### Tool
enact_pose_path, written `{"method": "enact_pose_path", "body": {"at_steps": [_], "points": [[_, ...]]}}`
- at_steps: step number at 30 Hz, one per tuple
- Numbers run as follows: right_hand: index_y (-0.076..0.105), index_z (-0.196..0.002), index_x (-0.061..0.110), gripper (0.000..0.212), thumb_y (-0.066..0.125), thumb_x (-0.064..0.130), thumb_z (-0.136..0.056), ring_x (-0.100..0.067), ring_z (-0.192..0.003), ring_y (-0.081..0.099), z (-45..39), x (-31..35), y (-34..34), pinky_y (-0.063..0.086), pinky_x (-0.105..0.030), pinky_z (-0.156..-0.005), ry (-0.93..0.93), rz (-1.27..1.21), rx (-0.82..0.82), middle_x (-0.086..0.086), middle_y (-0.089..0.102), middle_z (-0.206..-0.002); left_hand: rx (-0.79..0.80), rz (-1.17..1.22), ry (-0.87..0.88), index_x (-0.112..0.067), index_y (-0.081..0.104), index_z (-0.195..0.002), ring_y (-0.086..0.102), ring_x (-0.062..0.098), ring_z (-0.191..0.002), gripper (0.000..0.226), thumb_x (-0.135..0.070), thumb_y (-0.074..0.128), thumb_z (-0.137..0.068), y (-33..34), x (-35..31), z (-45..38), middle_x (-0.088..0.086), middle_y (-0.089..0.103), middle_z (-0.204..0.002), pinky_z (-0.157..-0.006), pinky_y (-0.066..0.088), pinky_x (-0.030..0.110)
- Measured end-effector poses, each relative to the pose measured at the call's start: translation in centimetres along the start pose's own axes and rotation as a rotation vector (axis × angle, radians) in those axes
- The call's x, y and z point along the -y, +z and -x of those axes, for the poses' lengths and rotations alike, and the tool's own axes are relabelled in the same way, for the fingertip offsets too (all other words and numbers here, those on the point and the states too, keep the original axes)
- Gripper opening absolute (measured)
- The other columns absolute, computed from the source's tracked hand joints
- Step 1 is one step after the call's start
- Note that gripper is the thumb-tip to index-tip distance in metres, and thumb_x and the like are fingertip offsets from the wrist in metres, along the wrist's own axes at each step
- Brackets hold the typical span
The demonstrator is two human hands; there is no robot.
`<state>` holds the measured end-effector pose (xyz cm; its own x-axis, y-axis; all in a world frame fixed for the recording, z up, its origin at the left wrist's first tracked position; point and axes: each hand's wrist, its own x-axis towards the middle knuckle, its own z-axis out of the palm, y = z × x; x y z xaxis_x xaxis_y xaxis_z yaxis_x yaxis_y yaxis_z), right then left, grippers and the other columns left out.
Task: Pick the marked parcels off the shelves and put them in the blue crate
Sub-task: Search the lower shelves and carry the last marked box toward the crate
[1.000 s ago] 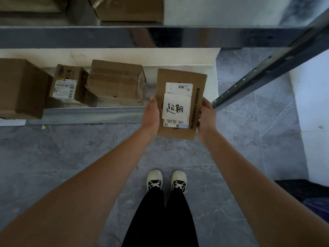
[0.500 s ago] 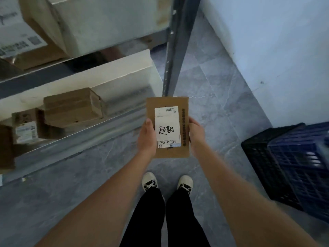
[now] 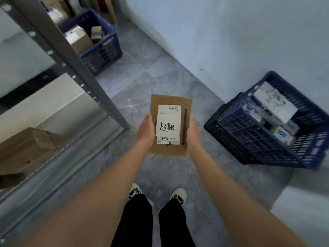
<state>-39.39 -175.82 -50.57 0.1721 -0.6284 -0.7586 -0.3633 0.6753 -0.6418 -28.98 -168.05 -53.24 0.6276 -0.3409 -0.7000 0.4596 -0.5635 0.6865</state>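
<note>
Parcel, marked label up, is gripped by its side edges in left hand and right hand, now carried clear of the shelf with the blue crate brought into view at right, so drop-off is judged next.

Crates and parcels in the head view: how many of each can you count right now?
Blue crates: 2, right and far left
Black crate: 1, under the right one
Hand-held parcel: 1
Shelf parcel: 1
Parcels inside crates: uncountable
Total: 5
</note>
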Motion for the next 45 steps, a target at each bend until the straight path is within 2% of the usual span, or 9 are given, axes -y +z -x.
{"method": "enact_pose_path", "body": {"at_steps": [3, 9, 13, 17, 23, 30, 36, 40, 45], "points": [[0.073, -0.102, 0.032, 0.075, 0.034, 0.085, -0.065, -0.022, -0.097, 0.07, -1.3, 0.8, -5.5, 0.051, -0.047, -0.097, -0.043, -0.042, -0.059, 0.004, 0.076, -0.098, 0.044, -0.085, -0.018, -0.017, 0.062, -0.124, 0.056, 0.031, -0.117, 0.078, -0.07, 0.018, -0.087, 4.7, -4.0, 4.3, 0.01, 0.062, -0.128, -0.104, 0.041, 0.049], [0.057, -0.13, 0.023, 0.069, 0.035, 0.071, -0.085, -0.023, -0.105, 0.065, -2.2, 3.9, -15.2, 0.049, -0.045, -0.097, -0.056, -0.06, -0.15, -0.001, 0.069, -0.113, 0.186, -0.176, 0.054, -0.015, 0.061, -0.114, 0.054, 0.019, -0.099, 0.055, -0.05, 0.021, -0.103, 14.3, -7.4, 8.2, 0.0, 0.058, -0.104, -0.087, 0.035, 0.028], [0.041, -0.121, 0.017, 0.043, 0.038, 0.054, -0.099, -0.018, -0.1, 0.055, -3.4, 5.5, -20.7, 0.039, -0.035, -0.085, -0.053, -0.097, -0.211, 0.001, 0.058, -0.105, 0.336, -0.186, 0.05, -0.018, 0.065, -0.12, 0.062, 0.029, -0.111, 0.075, -0.068, 0.017, -0.092, 20.1, -7.7, 8.4, 0.009, 0.069, -0.115, -0.102, 0.044, 0.046], [0.046, -0.133, 0.016, 0.057, 0.039, 0.059, -0.096, -0.021, -0.109, 0.059, -5.8, 6.2, -24.8, 0.045, -0.042, -0.095, -0.047, -0.095, -0.282, -0.003, 0.062, -0.12, 0.449, -0.207, 0.021, -0.019, 0.065, -0.122, 0.066, 0.026, -0.102, 0.067, -0.058, 0.016, -0.099, 25.3, -9.4, 8.0, 0.008, 0.071, -0.11, -0.098, 0.048, 0.046], [0.062, -0.098, 0.029, 0.033, 0.037, 0.051, -0.101, -0.02, -0.097, 0.064, -10.1, 9.5, -31.2, 0.05, -0.041, -0.093, -0.025, -0.139, -0.354, 0.0, 0.069, -0.106, 0.518, -0.349, -0.056, -0.025, 0.058, -0.132, 0.057, 0.028, -0.118, 0.114, -0.092, 0.016, -0.05, 35.1, -10.0, 3.2, 0.006, 0.062, -0.129, -0.108, 0.038, 0.049], [0.065, -0.112, 0.024, 0.036, 0.041, 0.049, -0.1, -0.014, -0.084, 0.068, -13.3, 11.4, -38.7, 0.051, -0.03, -0.066, 0.082, -0.388, -0.386, 0.002, 0.074, -0.097, 0.581, -0.452, -0.11, -0.022, 0.05, -0.138, 0.052, 0.027, -0.124, 0.067, -0.067, 0.03, -0.092, 43.8, -14.2, 5.8, 0.003, 0.057, -0.134, -0.11, 0.034, 0.045], [0.069, -0.108, 0.026, 0.036, 0.042, 0.048, -0.099, -0.021, -0.093, 0.071, -15.7, 9.9, -45.9, 0.055, -0.039, -0.083, 0.09, -0.489, -0.458, 0.001, 0.076, -0.1, 0.61, -0.52, -0.194, -0.021, 0.053, -0.136, 0.052, 0.031, -0.126, 0.118, -0.091, 0.038, -0.043, 54.2, -9.3, 3.7, 0.006, 0.056, -0.138, -0.109, 0.035, 0.05], [0.067, -0.114, 0.023, 0.037, 0.041, 0.045, -0.1, -0.021, -0.094, 0.071, -17.7, 9.0, -51.2, 0.054, -0.03, -0.064, 0.088, -0.496, -0.488, -0.001, 0.074, -0.104, 0.684, -0.562, -0.18, -0.021, 0.042, -0.145, 0.037, 0.031, -0.138, 0.08, -0.074, 0.034, -0.085, 59.3, -11.2, 8.2, 0.006, 0.04, -0.151, -0.115, 0.026, 0.047], [0.066, -0.113, 0.027, 0.045, 0.034, 0.055, -0.096, -0.023, -0.095, 0.072, -21.4, 8.8, -57.2, 0.055, -0.048, -0.09, 0.1, -0.457, -0.448, 0.002, 0.075, -0.101, 0.649, -0.573, -0.184, -0.025, 0.032, -0.15, 0.031, 0.026, -0.141, 0.062, -0.06, 0.027, -0.098, 66.4, -8.5, 8.0, 0.003, 0.035, -0.154, -0.115, 0.022, 0.042]]}}
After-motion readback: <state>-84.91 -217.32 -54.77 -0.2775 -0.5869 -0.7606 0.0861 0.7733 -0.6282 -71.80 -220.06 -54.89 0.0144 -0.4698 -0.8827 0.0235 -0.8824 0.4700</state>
